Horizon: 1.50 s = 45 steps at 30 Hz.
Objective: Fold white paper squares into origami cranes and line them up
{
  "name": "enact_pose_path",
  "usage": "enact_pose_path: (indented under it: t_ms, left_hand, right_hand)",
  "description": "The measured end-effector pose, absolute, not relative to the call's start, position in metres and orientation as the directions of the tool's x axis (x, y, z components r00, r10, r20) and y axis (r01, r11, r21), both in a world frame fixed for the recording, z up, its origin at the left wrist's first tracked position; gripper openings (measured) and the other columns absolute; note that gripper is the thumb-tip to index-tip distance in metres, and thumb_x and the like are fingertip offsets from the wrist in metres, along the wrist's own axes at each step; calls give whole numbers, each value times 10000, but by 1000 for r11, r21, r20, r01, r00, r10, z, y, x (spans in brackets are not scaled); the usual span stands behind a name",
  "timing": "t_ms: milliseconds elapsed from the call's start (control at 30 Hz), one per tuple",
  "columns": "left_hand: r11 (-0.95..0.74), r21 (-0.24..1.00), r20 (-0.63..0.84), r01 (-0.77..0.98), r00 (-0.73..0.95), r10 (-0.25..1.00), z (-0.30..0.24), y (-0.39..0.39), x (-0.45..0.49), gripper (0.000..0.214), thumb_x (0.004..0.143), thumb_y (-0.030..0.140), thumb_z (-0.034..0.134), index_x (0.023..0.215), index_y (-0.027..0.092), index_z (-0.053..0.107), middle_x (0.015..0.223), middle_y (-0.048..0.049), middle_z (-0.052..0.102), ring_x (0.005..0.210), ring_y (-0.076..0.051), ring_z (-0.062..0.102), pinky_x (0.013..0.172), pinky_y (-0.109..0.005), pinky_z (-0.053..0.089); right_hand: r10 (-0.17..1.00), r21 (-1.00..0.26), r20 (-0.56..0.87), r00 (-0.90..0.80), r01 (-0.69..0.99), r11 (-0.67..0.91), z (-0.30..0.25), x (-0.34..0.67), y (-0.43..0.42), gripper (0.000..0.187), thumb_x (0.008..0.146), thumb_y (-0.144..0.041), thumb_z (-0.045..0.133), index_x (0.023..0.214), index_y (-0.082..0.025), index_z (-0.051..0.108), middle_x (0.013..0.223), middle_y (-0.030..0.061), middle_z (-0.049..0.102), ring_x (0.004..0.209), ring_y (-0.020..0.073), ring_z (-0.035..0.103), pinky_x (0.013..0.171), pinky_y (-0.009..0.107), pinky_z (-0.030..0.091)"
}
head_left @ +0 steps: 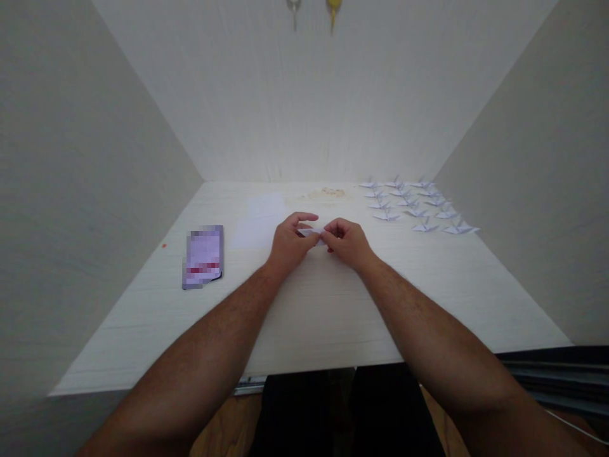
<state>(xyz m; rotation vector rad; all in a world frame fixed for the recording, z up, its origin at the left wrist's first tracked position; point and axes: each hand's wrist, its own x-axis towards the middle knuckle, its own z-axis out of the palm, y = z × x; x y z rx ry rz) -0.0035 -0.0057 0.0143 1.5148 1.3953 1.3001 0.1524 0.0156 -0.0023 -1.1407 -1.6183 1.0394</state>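
Between my two hands, over the middle of the white table, is a small folded piece of white paper [311, 232]. My left hand [294, 240] grips its left side between thumb and fingers, with the index finger curved above it. On the other side, my right hand [346, 240] pinches the paper's right end between thumb and forefinger. The fingers cover much of the paper, so its exact folded shape cannot be made out. White paper sheets [259, 222] lie flat just beyond my left hand.
Several folded white paper cranes [408, 203] stand in rows at the back right of the table [314, 317]. A phone or tablet [203, 256] with a blurred screen lies at the left. Walls enclose the back and both sides. Two hooks [333, 9] hang on the back wall.
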Motion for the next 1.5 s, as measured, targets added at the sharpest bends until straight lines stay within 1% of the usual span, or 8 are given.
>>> enact_pose_path:
  t_ms: [200, 333, 667, 900, 1067, 1167, 1300, 1500]
  left_hand:
    - [-188, 936, 225, 296, -94, 970, 10, -4, -5, 364, 673, 189, 701, 1036, 182, 674, 732, 8, 684, 537, -94, 573, 520, -218, 450]
    - [-188, 941, 225, 280, -105, 969, 12, -5, -4, 349, 666, 178, 703, 1013, 177, 669, 740, 10, 685, 526, -82, 548, 500, -206, 425]
    - [-196, 971, 211, 136, -106, 972, 9, -2, -4, 320, 628, 138, 693, 945, 175, 674, 623, 41, 629, 520, -93, 552, 505, -213, 414]
    - [-190, 979, 196, 71, -108, 975, 7, -1, -4, 296, 630, 145, 679, 925, 174, 682, 630, 37, 629, 533, -98, 557, 526, -227, 431]
    - [-225, 967, 238, 117, -113, 965, 10, -3, -3, 287, 655, 132, 649, 935, 179, 694, 612, 49, 610, 515, -89, 541, 512, -221, 414]
    - [-247, 953, 265, 175, -84, 961, 11, -4, -3, 312, 660, 148, 682, 971, 180, 686, 668, 39, 659, 505, -78, 534, 512, -217, 411]
    - [-242, 950, 256, 195, -48, 966, 12, -4, -4, 290, 669, 172, 710, 955, 171, 662, 698, 21, 695, 534, -90, 576, 536, -220, 430]
    - [-192, 962, 215, 191, -107, 971, 15, -4, -4, 322, 654, 155, 709, 968, 161, 638, 682, 13, 701, 552, -111, 606, 562, -236, 456]
  right_hand:
    - [947, -882, 253, -196, 355, 309, -1, 153, 14, 172, 780, -339, 643, 703, -198, 582, 587, -21, 591, 535, 114, 535, 505, 243, 396]
    - [940, -852, 277, -199, 401, 336, -1, 153, 13, 166, 797, -324, 621, 696, -202, 572, 571, -26, 573, 540, 116, 513, 516, 247, 373]
    - [925, -840, 302, -231, 394, 373, -1, 153, 12, 169, 811, -318, 592, 700, -198, 551, 583, -27, 562, 570, 115, 496, 548, 245, 368]
    - [928, -846, 280, -245, 394, 359, 1, 153, 12, 164, 804, -318, 589, 700, -196, 553, 589, -23, 555, 580, 120, 503, 554, 248, 372]
    - [927, -845, 274, -255, 396, 359, 1, 153, 12, 154, 801, -311, 588, 706, -194, 558, 592, -22, 558, 577, 119, 502, 552, 247, 368]
    - [924, -836, 283, -256, 406, 368, 0, 155, 12, 183, 808, -335, 597, 700, -192, 560, 587, -21, 560, 570, 115, 491, 545, 245, 358]
    - [929, -839, 267, -256, 412, 355, -1, 155, 12, 216, 809, -368, 612, 695, -188, 573, 577, -19, 563, 567, 113, 486, 542, 243, 355]
    - [932, -849, 270, -243, 395, 349, -1, 155, 12, 223, 789, -378, 622, 696, -176, 620, 593, -11, 584, 562, 110, 487, 545, 247, 366]
